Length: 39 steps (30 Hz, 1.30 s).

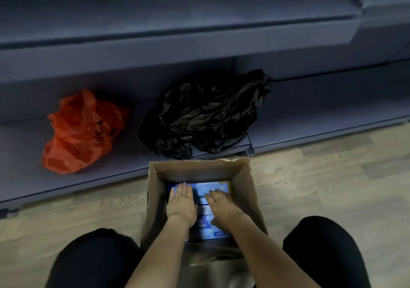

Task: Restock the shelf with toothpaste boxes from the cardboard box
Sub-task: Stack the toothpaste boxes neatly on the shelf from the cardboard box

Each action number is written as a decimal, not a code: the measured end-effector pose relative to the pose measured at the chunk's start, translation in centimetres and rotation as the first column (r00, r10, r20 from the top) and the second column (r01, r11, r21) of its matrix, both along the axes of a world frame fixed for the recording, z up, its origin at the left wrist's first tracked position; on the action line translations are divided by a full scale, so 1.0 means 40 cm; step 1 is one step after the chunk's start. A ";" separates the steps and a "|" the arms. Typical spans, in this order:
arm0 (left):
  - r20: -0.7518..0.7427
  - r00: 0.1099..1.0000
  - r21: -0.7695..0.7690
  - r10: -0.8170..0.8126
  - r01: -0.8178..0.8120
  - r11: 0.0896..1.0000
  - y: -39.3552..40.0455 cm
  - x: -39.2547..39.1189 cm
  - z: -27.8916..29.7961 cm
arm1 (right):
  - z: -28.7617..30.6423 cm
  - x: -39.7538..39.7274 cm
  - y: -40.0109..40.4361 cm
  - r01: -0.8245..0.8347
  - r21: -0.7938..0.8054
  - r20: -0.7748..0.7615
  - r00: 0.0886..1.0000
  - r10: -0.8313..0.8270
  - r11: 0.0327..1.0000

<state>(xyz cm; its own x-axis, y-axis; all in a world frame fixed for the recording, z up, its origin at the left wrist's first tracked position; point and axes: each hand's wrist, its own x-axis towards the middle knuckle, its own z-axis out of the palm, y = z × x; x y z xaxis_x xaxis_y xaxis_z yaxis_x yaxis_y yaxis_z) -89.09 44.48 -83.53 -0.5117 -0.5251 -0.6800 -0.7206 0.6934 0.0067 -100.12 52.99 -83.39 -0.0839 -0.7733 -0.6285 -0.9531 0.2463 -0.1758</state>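
your left hand (180, 204) and right hand (219, 203) lie flat, fingers straight, on the toothpaste boxes (205, 190) inside the cardboard box (246, 176). they look light, stiff and slick; pinch one by its long edges. the shelf (310, 130) lies beyond your fingertips.

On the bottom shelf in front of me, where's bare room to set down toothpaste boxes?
The bottom shelf is bare right of the black bag, and on the far left beyond the red bag. A narrow gap lies between the bags. The middle, behind the cardboard box, is crowded.
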 end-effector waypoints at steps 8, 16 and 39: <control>0.008 0.997 -0.022 -0.076 0.076 0.997 -0.037 -0.033 -0.181 | -0.193 0.018 -0.034 0.025 0.223 0.050 0.998 -0.037 0.974; 0.034 0.997 0.024 -0.072 0.071 0.997 -0.044 -0.029 -0.240 | -0.247 -0.012 -0.045 0.149 0.348 0.040 0.984 -0.173 0.926; 0.000 0.997 -0.056 -0.080 0.079 0.995 -0.057 -0.058 -0.275 | -0.231 -0.028 -0.041 0.036 0.426 0.041 0.997 -0.060 0.904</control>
<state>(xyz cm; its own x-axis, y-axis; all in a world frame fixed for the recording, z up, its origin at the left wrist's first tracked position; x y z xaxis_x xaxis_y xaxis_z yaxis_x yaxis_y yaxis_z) -91.40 42.21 -94.51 -0.5550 -0.5201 -0.6492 -0.6631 0.7478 -0.0321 -101.22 51.34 -92.63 -0.0722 -0.4280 -0.9009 -0.9306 0.3539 -0.0935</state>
